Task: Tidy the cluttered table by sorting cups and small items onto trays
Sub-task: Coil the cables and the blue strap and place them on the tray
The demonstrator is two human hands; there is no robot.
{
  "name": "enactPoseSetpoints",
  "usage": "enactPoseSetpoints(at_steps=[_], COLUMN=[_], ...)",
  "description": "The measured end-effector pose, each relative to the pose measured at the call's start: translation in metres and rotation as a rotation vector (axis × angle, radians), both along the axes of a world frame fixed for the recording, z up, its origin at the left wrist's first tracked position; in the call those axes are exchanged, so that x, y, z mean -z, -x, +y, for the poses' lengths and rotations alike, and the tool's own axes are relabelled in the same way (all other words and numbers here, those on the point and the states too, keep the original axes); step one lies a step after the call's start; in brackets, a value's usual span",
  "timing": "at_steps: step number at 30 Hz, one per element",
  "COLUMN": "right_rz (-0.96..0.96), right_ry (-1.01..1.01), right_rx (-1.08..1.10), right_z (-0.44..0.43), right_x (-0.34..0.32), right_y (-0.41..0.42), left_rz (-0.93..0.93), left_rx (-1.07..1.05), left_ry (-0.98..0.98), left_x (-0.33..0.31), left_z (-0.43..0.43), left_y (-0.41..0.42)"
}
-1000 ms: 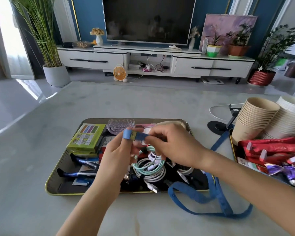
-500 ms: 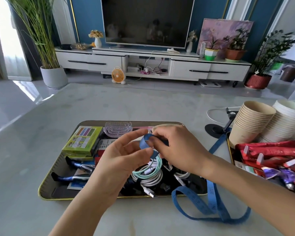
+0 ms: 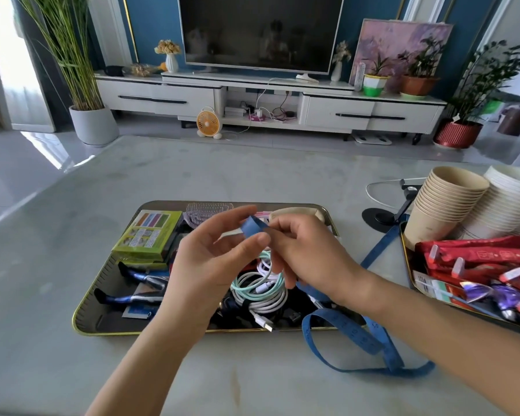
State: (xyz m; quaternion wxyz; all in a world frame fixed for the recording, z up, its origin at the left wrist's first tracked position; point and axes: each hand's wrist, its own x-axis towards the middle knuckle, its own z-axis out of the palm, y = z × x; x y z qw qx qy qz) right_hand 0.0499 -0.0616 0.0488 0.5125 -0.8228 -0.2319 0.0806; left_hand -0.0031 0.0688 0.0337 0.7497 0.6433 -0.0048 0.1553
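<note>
Tape measure (image 3: 254, 227), head view: blue end sits above the tray (image 3: 84, 322). Our left hand (image 3: 210, 265) and right hand (image 3: 306, 256) both pinch it. The rest trails limp on the counter (image 3: 252, 175), right of tray. We judge it light, soft and floppy: grip at the rolled end and hold tension.

The pale table (image 3: 192, 175) bears a central tray (image 3: 102, 321), a second tray (image 3: 406, 253) at right and loops of blue tape measure (image 3: 357, 336).
</note>
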Motion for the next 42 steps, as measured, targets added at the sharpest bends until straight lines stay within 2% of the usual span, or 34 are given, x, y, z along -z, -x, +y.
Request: enactPoseSetpoints(at_steps=[3,6,8,10,12,16,19,23,25,26,28,32,34,36,40,42], right_rz=[0.035,0.050,0.012,-0.150,-0.414,-0.884,-1.048,-0.897,-0.636,-0.508,-0.372,-0.219,-0.201,-0.223,-0.426,-0.380], right_ry=[-0.027,0.013,0.070,0.187,0.369,0.660,0.666,0.478,0.336,0.262,0.196,0.070,0.014,-0.019,0.062,0.069], right_rx=[-0.011,-0.047,-0.102,-0.147,-0.161,-0.172,-0.161,-0.116,-0.152,-0.179,-0.200,-0.199,-0.184,-0.155,-0.105,-0.114], right_z=[-0.001,-0.001,0.000,0.000,-0.002,-0.003,-0.004,-0.013,-0.015,-0.017,-0.018,-0.013,-0.011,-0.011,-0.010,-0.012], right_x=[-0.001,-0.002,-0.001,-0.001,0.002,0.005,0.004,-0.010,-0.016,-0.016,-0.016,-0.010,-0.008,-0.005,-0.002,-0.005], right_y=[0.003,0.006,0.008,0.010,0.013,0.014,0.007,0.000,-0.005,-0.006,-0.007,-0.009,-0.011,-0.011,-0.013,-0.014], left_rz=[-0.040,-0.091,-0.100,-0.096,-0.092,-0.124,-0.177,-0.183,-0.151,-0.114,-0.025,0.125,0.203,0.279,0.328,0.309], left_rx=[-0.024,-0.139,-0.227,-0.311,-0.400,-0.520,-0.494,-0.261,-0.155,-0.122,-0.090,0.032,0.152,0.237,0.235,0.188], left_ry=[-0.069,-0.227,-0.226,-0.177,-0.183,-0.386,-0.549,-0.629,-0.614,-0.590,-0.450,0.079,0.369,0.563,0.661,0.665], left_x=[0.001,0.003,0.006,0.007,0.009,0.016,0.017,0.015,0.015,0.015,0.014,0.007,0.006,0.005,0.004,0.006], left_z=[0.000,-0.002,-0.002,-0.002,-0.002,-0.002,-0.001,0.002,-0.002,-0.004,-0.008,-0.008,-0.007,-0.007,-0.009,-0.008], left_y=[0.001,0.000,-0.003,-0.005,-0.007,-0.006,-0.007,-0.006,-0.003,-0.002,-0.001,0.001,0.001,0.002,-0.003,-0.005])
